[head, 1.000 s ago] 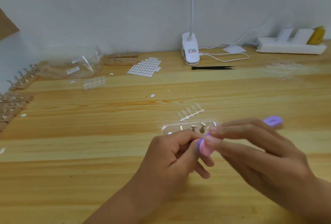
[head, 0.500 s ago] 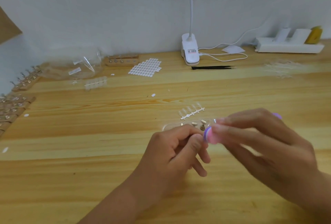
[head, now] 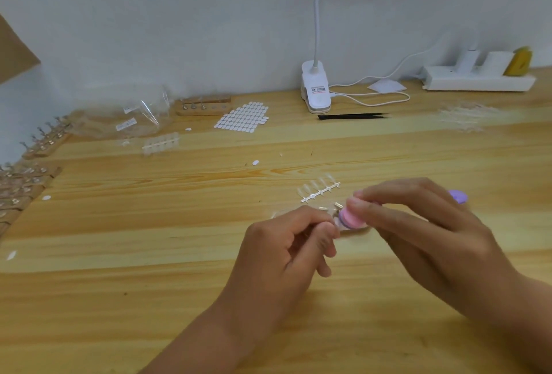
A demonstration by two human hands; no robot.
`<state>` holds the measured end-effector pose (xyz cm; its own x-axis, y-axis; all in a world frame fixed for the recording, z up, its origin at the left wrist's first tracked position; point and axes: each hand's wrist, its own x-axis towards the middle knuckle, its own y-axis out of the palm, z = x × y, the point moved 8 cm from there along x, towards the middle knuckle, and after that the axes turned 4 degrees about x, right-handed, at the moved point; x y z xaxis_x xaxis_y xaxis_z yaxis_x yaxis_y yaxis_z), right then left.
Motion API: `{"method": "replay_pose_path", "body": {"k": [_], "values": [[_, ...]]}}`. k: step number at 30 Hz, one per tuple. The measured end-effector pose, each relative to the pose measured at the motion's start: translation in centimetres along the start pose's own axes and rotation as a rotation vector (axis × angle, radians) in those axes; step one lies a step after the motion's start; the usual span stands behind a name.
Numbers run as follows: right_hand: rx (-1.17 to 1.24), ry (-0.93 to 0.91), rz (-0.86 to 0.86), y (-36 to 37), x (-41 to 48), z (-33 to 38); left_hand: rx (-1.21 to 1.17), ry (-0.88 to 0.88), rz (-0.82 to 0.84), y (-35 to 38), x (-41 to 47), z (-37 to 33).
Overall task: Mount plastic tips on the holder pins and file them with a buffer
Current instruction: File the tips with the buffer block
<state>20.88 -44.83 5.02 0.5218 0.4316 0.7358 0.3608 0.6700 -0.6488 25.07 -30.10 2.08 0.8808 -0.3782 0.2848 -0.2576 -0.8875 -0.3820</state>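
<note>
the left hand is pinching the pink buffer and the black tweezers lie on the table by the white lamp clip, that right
Not quite. The head view shows the right hand pinching the pink buffer, not the left. The left hand is curled just beside it, and what it holds is hidden. The black tweezers do lie on the table by the white lamp clip.

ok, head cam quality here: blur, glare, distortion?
Head view: motion blur smears the right hand and pink buffer; the left hand is sharper, but the small piece it pinches is unreadable. Same view: light soft and even, shadows faint, no glare; wide-angle slightly bows the table planks.
</note>
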Motion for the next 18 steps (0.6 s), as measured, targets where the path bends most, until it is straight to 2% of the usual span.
{"method": "replay_pose_path", "body": {"k": [5, 9, 14, 18], "values": [[-0.007, -0.09, 0.047, 1.1, -0.5, 1.6, -0.018, 0.022, 0.009, 0.1, 0.0, -0.1], [-0.009, 0.003, -0.018, 0.4, -0.2, 0.3, -0.03, -0.01, 0.017, 0.0, 0.1, 0.4], [-0.027, -0.056, -0.015, 0.9, -0.4, 1.5, -0.107, -0.028, 0.031, 0.3, 0.1, 0.4], [-0.045, 0.027, -0.06, 0.1, -0.1, -0.1, -0.152, -0.061, 0.027, 0.1, 0.0, 0.5]]}}
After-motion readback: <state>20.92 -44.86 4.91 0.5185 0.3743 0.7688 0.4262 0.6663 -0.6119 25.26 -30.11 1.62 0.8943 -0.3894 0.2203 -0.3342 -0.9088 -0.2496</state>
